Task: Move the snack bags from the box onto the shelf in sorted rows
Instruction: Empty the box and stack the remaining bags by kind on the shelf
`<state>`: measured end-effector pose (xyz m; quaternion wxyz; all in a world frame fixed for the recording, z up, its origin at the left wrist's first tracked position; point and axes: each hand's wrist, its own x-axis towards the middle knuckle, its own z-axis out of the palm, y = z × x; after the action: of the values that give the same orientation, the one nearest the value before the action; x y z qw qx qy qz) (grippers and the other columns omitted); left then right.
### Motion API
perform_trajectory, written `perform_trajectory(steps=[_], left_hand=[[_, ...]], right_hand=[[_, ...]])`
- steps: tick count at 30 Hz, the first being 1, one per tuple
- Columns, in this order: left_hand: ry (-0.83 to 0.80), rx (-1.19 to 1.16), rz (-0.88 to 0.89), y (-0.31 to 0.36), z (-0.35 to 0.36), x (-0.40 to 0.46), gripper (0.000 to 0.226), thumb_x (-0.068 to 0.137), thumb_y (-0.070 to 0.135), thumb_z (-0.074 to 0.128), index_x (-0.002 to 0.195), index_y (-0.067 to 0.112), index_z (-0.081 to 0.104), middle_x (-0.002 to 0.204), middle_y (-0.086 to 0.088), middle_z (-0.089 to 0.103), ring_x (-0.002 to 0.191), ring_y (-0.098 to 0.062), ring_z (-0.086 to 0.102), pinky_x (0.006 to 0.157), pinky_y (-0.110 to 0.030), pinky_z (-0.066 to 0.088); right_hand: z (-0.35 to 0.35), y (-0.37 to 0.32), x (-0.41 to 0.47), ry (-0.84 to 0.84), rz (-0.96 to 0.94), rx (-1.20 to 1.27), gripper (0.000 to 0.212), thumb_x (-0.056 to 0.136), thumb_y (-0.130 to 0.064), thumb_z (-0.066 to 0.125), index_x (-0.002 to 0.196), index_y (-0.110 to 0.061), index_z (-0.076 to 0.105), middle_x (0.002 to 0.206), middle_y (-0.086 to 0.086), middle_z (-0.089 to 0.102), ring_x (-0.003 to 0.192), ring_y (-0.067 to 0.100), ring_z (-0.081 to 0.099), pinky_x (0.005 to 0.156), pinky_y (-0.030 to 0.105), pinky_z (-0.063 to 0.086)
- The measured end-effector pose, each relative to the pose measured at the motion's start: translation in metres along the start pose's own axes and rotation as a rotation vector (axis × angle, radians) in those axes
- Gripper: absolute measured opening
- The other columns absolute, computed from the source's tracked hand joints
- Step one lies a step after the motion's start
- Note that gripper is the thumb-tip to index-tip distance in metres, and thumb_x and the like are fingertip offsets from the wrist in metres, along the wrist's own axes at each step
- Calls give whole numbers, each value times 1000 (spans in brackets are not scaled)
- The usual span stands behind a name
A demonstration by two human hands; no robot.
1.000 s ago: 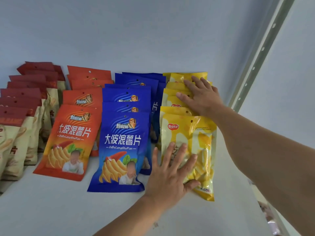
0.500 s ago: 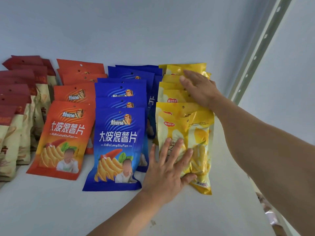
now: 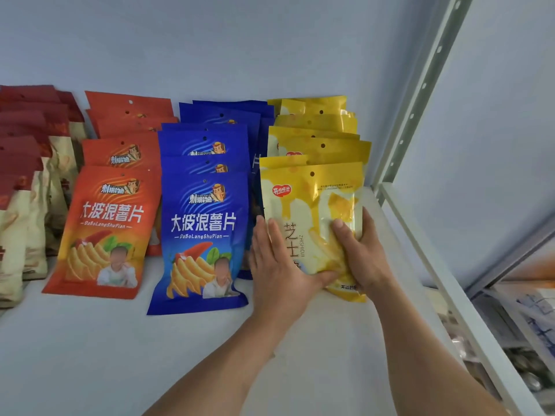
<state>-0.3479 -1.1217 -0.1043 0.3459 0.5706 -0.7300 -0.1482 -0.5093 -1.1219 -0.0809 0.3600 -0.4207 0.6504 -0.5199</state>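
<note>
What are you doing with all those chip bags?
A person is lining up snack bags on a white shelf. Both hands are on the front yellow bag: the left hand lies flat on its left side, and the right hand grips its right edge. Beside it stand rows of blue bags, orange bags and red-topped bags.

Shop: snack bags (image 3: 204,235) in rows on slotted-upright shelf (image 3: 90,355).

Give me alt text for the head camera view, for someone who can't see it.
Two hands hold the front yellow bag on a white shelf: the left hand lies flat on its left side, the right hand grips its right edge. To the left stand rows of blue bags, orange bags and dark red bags.
</note>
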Motion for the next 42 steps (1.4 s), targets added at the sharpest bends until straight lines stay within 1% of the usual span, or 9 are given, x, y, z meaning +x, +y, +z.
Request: perform_trajectory(steps=[5, 9, 17, 21, 28, 33, 36, 39, 42], left_hand=[[-220, -289, -95, 0, -5, 8, 142, 63, 65, 82, 154, 32, -23, 164, 9, 3, 150, -18, 18, 117, -42, 36], [-241, -242, -35, -3, -1, 15, 139, 66, 60, 83, 156, 30, -19, 165, 5, 10, 147, -20, 27, 110, -41, 41], [-204, -168, 28, -8, -2, 14, 135, 64, 73, 76, 155, 30, -14, 164, 0, 15, 145, -23, 31, 111, -47, 43], [-182, -84, 51, -8, -10, 14, 136, 62, 81, 69, 155, 25, -12, 164, -4, 14, 146, -26, 29, 113, -47, 38], [-220, 31, 39, -5, -24, 8, 129, 67, 84, 61, 155, 28, -15, 166, -8, -1, 151, -31, 13, 119, -57, 26], [-154, 146, 65, 6, -44, -12, 97, 85, 77, 47, 160, 29, 7, 167, -9, -3, 153, -31, 6, 121, -48, 24], [-4, 299, 143, 6, -55, -34, 70, 96, 62, 47, 153, 23, 36, 164, -18, 16, 150, -35, 20, 116, -49, 29], [131, 456, 368, 1, -63, -61, 40, 95, 42, 61, 123, 13, 66, 141, -18, 52, 124, -38, 53, 103, -54, 38], [79, 603, 565, -1, -79, -101, 22, 89, 29, 67, 97, 10, 75, 107, -9, 70, 95, -32, 64, 88, -46, 45]], right_hand=[[4, 5, -2, 7, 28, 23, 83, 68, -77, 67, 137, -33, 50, 122, -8, 69, 106, 12, 68, 95, 41, 55], [10, 8, -1, 62, 23, -12, 71, 70, -78, 66, 124, -31, 58, 111, -11, 73, 102, 11, 69, 95, 42, 55], [10, 8, -1, 124, 53, -75, 76, 63, -84, 67, 117, -31, 59, 109, -9, 73, 101, 16, 70, 94, 47, 56], [8, 1, -10, 148, 28, -125, 65, 76, -74, 65, 123, -30, 56, 108, -13, 69, 101, 13, 67, 89, 38, 55], [-3, -7, -34, 170, 66, -232, 85, 84, -75, 53, 152, -27, 33, 137, 0, 57, 120, 24, 59, 88, 35, 52], [-13, -2, -71, 197, 71, -456, 82, 92, -73, 39, 155, -22, 28, 154, 3, 43, 137, 27, 46, 109, 47, 41], [-23, 1, -103, 184, -15, -709, 69, 99, -60, 37, 152, -17, 34, 154, 5, 42, 138, 28, 43, 110, 45, 38], [-34, 2, -140, 110, -177, -1000, 52, 104, -48, 35, 144, -18, 46, 145, 5, 51, 130, 28, 49, 104, 42, 38], [-42, 1, -178, -51, -359, -1289, 41, 105, -40, 33, 128, -18, 59, 129, 3, 61, 119, 27, 55, 98, 39, 40]])
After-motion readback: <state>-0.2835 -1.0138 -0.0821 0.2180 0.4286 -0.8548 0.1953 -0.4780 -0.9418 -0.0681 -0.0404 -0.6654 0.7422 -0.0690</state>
